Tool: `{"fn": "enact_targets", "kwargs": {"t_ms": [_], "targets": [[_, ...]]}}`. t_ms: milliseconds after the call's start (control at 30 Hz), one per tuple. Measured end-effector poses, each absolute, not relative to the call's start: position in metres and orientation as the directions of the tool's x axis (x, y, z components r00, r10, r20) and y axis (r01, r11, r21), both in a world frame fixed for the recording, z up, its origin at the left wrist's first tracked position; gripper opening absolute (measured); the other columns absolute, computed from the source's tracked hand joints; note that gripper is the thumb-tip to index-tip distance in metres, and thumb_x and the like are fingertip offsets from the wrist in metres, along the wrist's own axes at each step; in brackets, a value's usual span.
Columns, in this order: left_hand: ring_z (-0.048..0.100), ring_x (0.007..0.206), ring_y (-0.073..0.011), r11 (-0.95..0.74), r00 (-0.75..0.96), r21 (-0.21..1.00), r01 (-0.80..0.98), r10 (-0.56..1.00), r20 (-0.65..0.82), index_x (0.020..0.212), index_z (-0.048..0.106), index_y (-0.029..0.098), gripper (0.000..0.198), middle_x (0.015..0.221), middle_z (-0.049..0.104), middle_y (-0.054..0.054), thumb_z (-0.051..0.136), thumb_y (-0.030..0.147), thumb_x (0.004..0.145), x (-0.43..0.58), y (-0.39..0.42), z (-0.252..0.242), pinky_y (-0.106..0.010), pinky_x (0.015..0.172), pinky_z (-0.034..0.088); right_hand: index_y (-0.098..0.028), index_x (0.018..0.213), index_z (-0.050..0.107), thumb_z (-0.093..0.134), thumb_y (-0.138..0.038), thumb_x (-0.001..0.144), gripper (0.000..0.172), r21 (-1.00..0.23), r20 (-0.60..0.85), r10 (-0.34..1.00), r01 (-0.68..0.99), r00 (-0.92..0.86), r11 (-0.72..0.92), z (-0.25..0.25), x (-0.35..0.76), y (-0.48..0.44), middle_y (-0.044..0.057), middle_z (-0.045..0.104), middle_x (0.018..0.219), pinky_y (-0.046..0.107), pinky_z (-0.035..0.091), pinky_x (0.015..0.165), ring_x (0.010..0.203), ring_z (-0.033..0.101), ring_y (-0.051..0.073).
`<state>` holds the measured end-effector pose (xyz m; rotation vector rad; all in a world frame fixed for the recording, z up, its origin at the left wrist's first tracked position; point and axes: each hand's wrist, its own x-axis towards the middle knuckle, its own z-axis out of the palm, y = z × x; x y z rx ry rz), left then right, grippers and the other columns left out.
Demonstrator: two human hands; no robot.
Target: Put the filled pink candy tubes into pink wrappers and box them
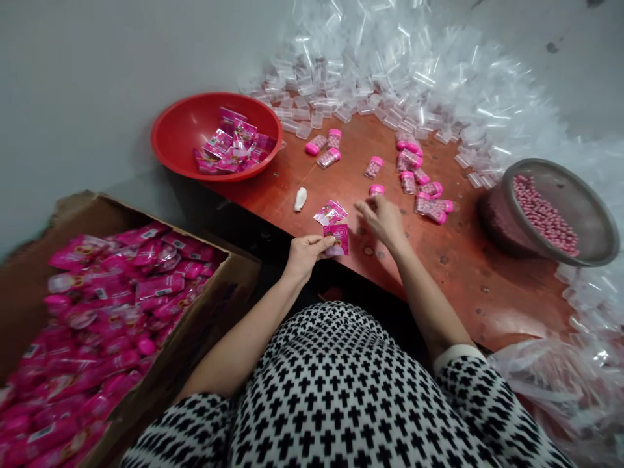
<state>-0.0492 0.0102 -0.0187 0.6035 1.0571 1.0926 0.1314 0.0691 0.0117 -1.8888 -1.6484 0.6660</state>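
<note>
- Left hand (306, 252) has a pink packet (337, 240) clamped between thumb and fingers, at the table's (439, 279) near edge.
- Right hand (383, 220) hovers between the loose packets (330, 211) and a small bottle (376, 190). Can't tell if its fingers pinch anything.
- Probably best to hold the packet by its edge, flat and steady.

A small pink sachet (337, 239), flat with a round pale print, is held just above the desk's near edge, pinched at its left side by the left hand (305, 252). Just beyond it, a few loose sachets (330, 212) lie fanned flat on the desk. A clear bottle (376, 190) with a pink cap stands upright just past the right hand (383, 220).
</note>
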Motion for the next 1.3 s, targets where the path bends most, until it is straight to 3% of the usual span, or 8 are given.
{"fn": "enact_targets", "kwargs": {"t_ms": [100, 200, 267, 333, 467, 567, 833, 1300], "targets": [[0.064, 0.055, -0.0131, 0.397, 0.04, 0.795, -0.459, 0.903, -0.428, 0.065, 0.071, 0.01, 0.033, 0.062, 0.069, -0.006, 0.087, 0.035, 0.05, -0.049, 0.01, -0.019, -0.026, 0.058, 0.056, -0.008, 0.101, 0.063, 0.051, -0.051, 0.086, 0.048, -0.347, 0.002, 0.949, 0.891, 0.314, -0.294, 0.013, 0.148, 0.098, 0.024, 0.065, 0.106, 0.042, 0.044, 0.086, 0.103, 0.061, 0.033], [0.062, 0.054, -0.0116, 0.418, 0.033, 0.747, -0.517, 0.882, -0.471, 0.062, 0.067, 0.01, 0.034, 0.061, 0.067, -0.005, 0.088, 0.033, 0.049, -0.049, 0.009, -0.018, -0.024, 0.056, 0.055, -0.007, 0.101, 0.063, 0.056, -0.047, 0.082, 0.045, -0.28, -0.07, 0.949, 0.907, 0.308, -0.315, 0.008, 0.158, 0.116, 0.027, 0.065, 0.108, 0.043, 0.045, 0.086, 0.105, 0.061, 0.035], [0.059, 0.051, -0.0099, 0.414, 0.005, 0.711, -0.568, 0.866, -0.5, 0.056, 0.06, 0.011, 0.036, 0.057, 0.064, -0.002, 0.088, 0.031, 0.048, -0.049, 0.01, -0.017, -0.023, 0.053, 0.053, -0.011, 0.092, 0.062, 0.061, -0.044, 0.079, 0.035, -0.358, -0.075, 0.965, 0.896, 0.251, -0.261, 0.004, 0.16, 0.115, 0.022, 0.068, 0.099, 0.042, 0.046, 0.082, 0.098, 0.064, 0.033], [0.057, 0.049, -0.0087, 0.403, -0.025, 0.667, -0.627, 0.845, -0.534, 0.053, 0.054, 0.013, 0.038, 0.055, 0.062, 0.0, 0.088, 0.029, 0.05, -0.05, 0.012, -0.015, -0.021, 0.051, 0.051, -0.016, 0.085, 0.058, 0.062, -0.044, 0.078, 0.029, -0.562, -0.057, 0.977, 0.803, 0.203, -0.2, 0.002, 0.157, 0.101, 0.014, 0.07, 0.086, 0.038, 0.049, 0.072, 0.083, 0.066, 0.027], [0.062, 0.059, -0.0099, 0.356, -0.025, 0.549, -0.756, 0.823, -0.568, 0.067, 0.059, 0.013, 0.027, 0.064, 0.065, 0.0, 0.084, 0.023, 0.061, -0.048, 0.018, -0.014, -0.024, 0.063, 0.055, -0.022, 0.087, 0.049, 0.06, -0.054, 0.079, 0.034, -0.958, -0.139, 0.989, 0.246, 0.056, -0.149, 0.002, 0.14, 0.041, -0.001, 0.064, 0.064, 0.025, 0.044, 0.044, 0.047, 0.058, 0.014], [0.066, 0.069, -0.0121, 0.324, 0.001, 0.473, -0.819, 0.826, -0.563, 0.074, 0.061, 0.013, 0.018, 0.073, 0.068, -0.001, 0.077, 0.019, 0.071, -0.042, 0.021, -0.015, -0.029, 0.073, 0.056, -0.023, 0.089, 0.049, 0.062, -0.054, 0.078, 0.036, -0.974, -0.227, 0.972, 0.041, -0.062, -0.225, 0.002, 0.119, -0.01, -0.004, 0.063, 0.06, 0.021, 0.04, 0.036, 0.04, 0.054, 0.011], [0.064, 0.063, -0.0102, 0.351, 0.049, 0.48, -0.804, 0.844, -0.535, 0.074, 0.061, 0.012, 0.017, 0.069, 0.067, -0.001, 0.076, 0.02, 0.073, -0.025, 0.018, -0.007, -0.023, 0.065, 0.052, -0.021, 0.094, 0.049, 0.061, -0.052, 0.081, 0.036, -0.971, -0.239, 0.971, -0.006, -0.003, -0.239, -0.005, 0.091, -0.042, -0.006, 0.062, 0.059, 0.017, 0.04, 0.033, 0.039, 0.053, 0.008], [0.056, 0.049, -0.01, 0.407, 0.199, 0.734, -0.544, 0.912, -0.358, 0.069, 0.065, 0.011, 0.04, 0.057, 0.062, -0.002, 0.085, 0.042, 0.056, -0.018, 0.008, -0.002, -0.021, 0.047, 0.043, -0.021, 0.097, 0.05, 0.062, -0.048, 0.082, 0.033, -0.992, -0.126, 0.992, 0.021, 0.014, -0.126, -0.018, 0.095, -0.04, -0.006, 0.06, 0.063, 0.017, 0.04, 0.038, 0.043, 0.052, 0.006]]}}
